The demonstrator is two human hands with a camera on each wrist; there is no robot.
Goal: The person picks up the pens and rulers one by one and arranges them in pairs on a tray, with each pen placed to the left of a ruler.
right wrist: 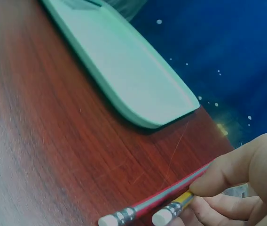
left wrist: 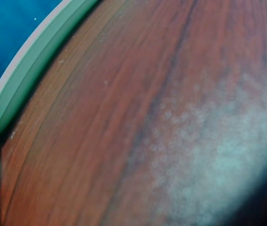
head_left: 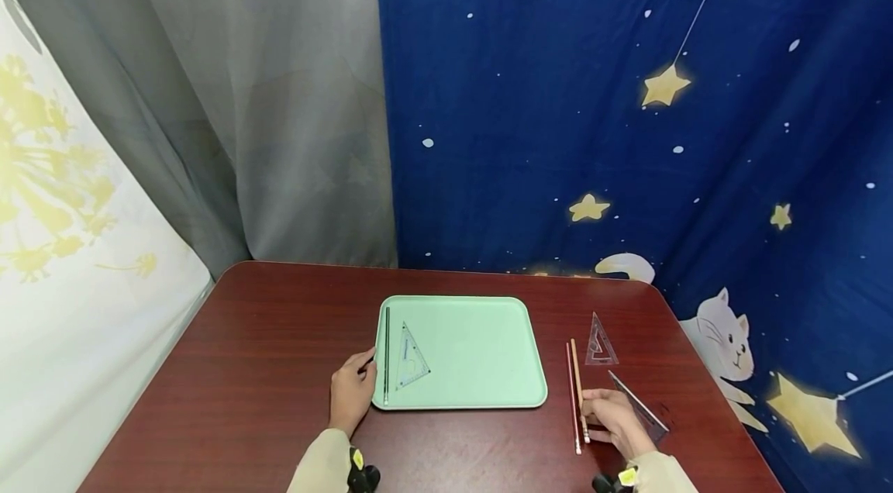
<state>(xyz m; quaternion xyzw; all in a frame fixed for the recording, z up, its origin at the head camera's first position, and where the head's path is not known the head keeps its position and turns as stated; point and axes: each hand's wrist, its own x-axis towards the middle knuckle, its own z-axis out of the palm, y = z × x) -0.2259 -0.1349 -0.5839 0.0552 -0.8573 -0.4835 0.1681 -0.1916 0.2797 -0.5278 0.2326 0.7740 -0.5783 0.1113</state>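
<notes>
A pale green tray (head_left: 481, 353) lies on the table, and my left hand (head_left: 352, 392) grips its left rim with curled fingers. In the left wrist view only the tray's rim (left wrist: 30, 66) and a sliver of finger show. On the tray are a dark pencil (head_left: 387, 357) and a clear set square (head_left: 413, 357). My right hand (head_left: 614, 419) pinches a yellow pencil (head_left: 575, 369) near its eraser end, thumb on top in the right wrist view. Close beside it lies a red-and-silver striped pencil (right wrist: 166, 190) with a white eraser.
Right of the pencils lies a second clear set square (head_left: 601, 346). A ruler-like piece with a pale edge (head_left: 638, 404) is partly behind my right hand. The brown table (head_left: 279, 338) ends at grey and blue starry curtains (head_left: 523, 129).
</notes>
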